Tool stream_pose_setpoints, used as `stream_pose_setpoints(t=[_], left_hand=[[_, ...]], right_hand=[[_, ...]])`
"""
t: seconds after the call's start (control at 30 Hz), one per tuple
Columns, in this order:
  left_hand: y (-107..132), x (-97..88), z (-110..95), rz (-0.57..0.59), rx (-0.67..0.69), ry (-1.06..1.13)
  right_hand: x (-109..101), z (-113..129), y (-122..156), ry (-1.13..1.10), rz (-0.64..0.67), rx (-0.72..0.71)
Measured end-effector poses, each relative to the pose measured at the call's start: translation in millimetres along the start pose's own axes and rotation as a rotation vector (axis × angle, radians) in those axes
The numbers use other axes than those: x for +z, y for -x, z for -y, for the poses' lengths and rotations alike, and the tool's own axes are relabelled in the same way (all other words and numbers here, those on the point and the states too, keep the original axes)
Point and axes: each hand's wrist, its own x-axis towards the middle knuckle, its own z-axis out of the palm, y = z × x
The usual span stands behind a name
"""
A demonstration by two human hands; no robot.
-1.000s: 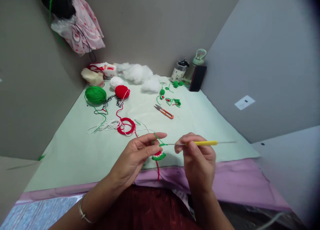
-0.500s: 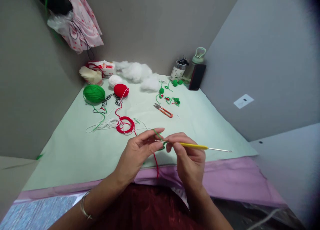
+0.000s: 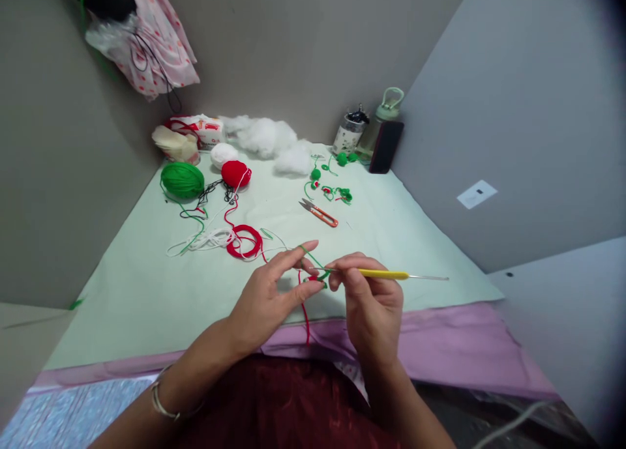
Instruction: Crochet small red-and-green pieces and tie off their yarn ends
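My right hand (image 3: 370,299) grips a yellow-handled crochet hook (image 3: 384,274) whose thin metal tip points left. Pinched between the thumb and fingers of my left hand (image 3: 274,289) is a small green and red crochet piece (image 3: 323,278), partly hidden by the fingers. Green yarn (image 3: 312,257) runs over the raised left index finger down to the piece near the hook's tip. A red strand (image 3: 306,318) hangs below my left hand over the table's front edge.
Orange-handled thread snips (image 3: 319,213) lie beyond my hands. Balls of green yarn (image 3: 182,179), red yarn (image 3: 236,174) and white yarn (image 3: 224,156) sit at the back left, near white stuffing (image 3: 268,138). A phone (image 3: 386,148) leans on a bottle (image 3: 390,107) at the back right.
My left fingers have spread apart from the thumb, showing more of the red in the crochet piece. The hook has risen slightly and lies more level.
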Motion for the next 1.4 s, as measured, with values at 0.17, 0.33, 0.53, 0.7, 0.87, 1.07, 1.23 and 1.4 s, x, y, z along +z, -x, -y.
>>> stream_pose_setpoints(t=[0.17,0.33,0.53,0.7,0.87,1.07,1.23,1.4], left_hand=[[1,-0.8,-3,-0.102,-0.009,-0.042],[2,9.2,-5,-0.044,-0.246,0.576],[-1,25.8,-7,-0.128,-0.312,0.772],[2,29.9,-9,-0.096,-0.413,0.914],[3,24.1,-6,-0.014,-0.431,0.997],[0,12.9,-3,-0.02,-0.397,0.963],[0,12.8,-3,-0.055,-0.367,0.839],[4,25.6,-6,-0.212,-0.241,0.614]], right_hand=[[-1,-1,1,0.04,-0.015,-0.017],[3,-1,3,0.074,0.003,-0.043],[5,2,8,0.444,0.063,-0.349],[0,-13,17,0.818,0.028,-0.634],[2,-12,15,0.574,0.01,-0.509],[-2,0,5,0.286,-0.024,-0.262],[-2,2,-1,0.032,-0.046,-0.014],[1,-9,13,0.439,-0.023,-0.267]])
